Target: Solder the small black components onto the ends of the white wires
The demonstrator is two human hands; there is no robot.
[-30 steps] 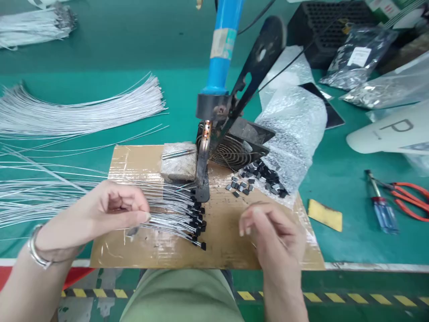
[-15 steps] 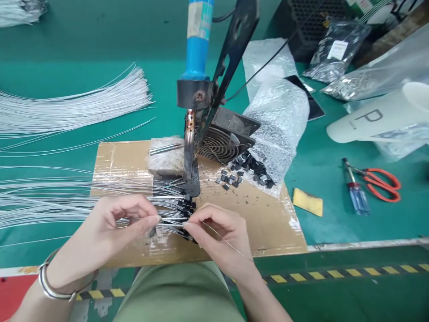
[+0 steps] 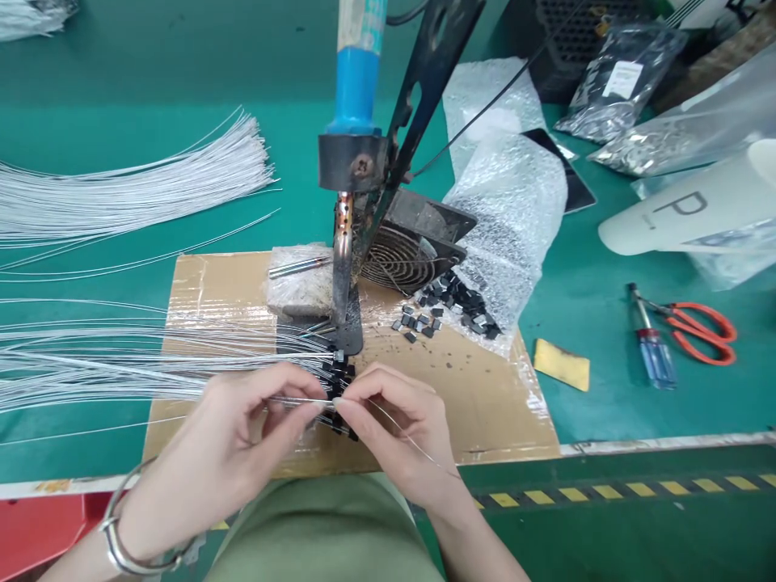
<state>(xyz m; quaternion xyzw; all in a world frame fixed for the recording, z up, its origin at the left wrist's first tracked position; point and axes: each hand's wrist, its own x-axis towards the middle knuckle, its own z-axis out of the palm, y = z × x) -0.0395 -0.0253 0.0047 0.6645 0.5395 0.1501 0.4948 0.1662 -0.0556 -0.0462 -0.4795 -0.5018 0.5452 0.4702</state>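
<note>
Over one flat brown cardboard sheet point(image 3: 485, 404), my left hand point(image 3: 260, 432) pinches at least one thin white wire point(image 3: 309, 400); my right hand point(image 3: 401, 430) pinches one thin pale strand point(image 3: 412, 440). One yellow pad point(image 3: 562, 365) lies right.

Wires point(image 3: 137, 373) reach onto cardboard point(image 3: 485, 412), left of the screwdriver point(image 3: 655, 357).

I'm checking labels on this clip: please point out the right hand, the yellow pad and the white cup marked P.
Right hand point(image 3: 415, 440): head view, middle of the hand.
Yellow pad point(image 3: 562, 365): head view, middle of its top face.
White cup point(image 3: 715, 198): head view, on its side wall.
</note>
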